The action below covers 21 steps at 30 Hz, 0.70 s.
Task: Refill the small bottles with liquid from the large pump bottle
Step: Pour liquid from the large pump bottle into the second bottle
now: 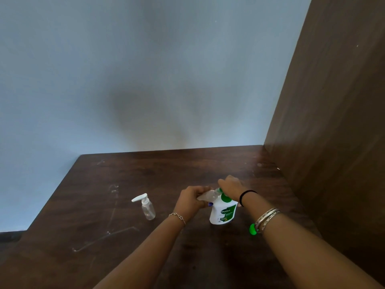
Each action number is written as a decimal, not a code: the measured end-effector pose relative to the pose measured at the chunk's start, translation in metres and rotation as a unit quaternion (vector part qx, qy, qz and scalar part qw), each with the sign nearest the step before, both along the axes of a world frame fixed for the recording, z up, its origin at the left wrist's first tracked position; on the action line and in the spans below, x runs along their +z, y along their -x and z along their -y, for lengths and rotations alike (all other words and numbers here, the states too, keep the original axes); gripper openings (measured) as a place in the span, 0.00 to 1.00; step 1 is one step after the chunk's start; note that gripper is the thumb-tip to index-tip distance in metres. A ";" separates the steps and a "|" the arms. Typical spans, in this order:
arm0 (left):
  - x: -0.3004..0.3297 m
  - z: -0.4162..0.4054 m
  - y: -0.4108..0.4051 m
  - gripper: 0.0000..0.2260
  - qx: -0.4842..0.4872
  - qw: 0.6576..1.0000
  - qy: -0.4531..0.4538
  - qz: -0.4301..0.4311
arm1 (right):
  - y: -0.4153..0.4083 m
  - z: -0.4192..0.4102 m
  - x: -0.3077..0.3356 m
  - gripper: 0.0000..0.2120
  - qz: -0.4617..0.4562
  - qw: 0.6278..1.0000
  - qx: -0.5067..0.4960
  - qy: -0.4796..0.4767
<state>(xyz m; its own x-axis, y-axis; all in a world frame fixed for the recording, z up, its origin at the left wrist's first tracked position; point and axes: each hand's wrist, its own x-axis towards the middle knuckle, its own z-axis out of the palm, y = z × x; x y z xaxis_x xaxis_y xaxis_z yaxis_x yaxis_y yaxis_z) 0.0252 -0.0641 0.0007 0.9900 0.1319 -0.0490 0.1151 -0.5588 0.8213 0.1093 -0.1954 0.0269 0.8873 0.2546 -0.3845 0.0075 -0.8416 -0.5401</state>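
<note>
Left hand curls its fingers round a small clear bottle, holding it tilted with its mouth up against the spout of the large pump bottle, which stands upright on the wooden table, roughly midway across it and nearer the front edge than the wall. Right hand sits on top of the pump head with fingers bent over it, apparently pressing down; the head itself is mostly hidden under the hand, so whether liquid is flowing at this instant cannot be told. By the look of it, this small bottle is in the middle of being filled, and its level is too blurred to read. A second small bottle, with its white pump top on, stands upright well to the left of the hands, towards the table's left edge; it looks clear and largely empty, so I judge it is yet to be refilled, though a thin layer of liquid could escape notice. A green cap-like piece lies on the table just under the right forearm, near the right side panel; what it belongs to is unclear. What remains, then: finish pumping into the held bottle, close it, and deal with the other.
</note>
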 end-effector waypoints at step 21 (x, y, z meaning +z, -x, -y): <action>0.000 -0.002 0.002 0.22 -0.009 1.000 0.016 -0.001 | -0.004 0.004 0.002 0.11 -0.030 0.999 0.025 0.009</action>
<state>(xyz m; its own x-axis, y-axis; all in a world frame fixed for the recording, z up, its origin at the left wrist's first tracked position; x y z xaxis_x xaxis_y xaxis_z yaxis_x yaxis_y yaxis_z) 0.0234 -0.0625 0.0006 0.9922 0.1118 -0.0549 0.1066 -0.5346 0.8383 0.1131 -0.1990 0.0287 0.8489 0.2909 -0.4413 0.0180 -0.8504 -0.5259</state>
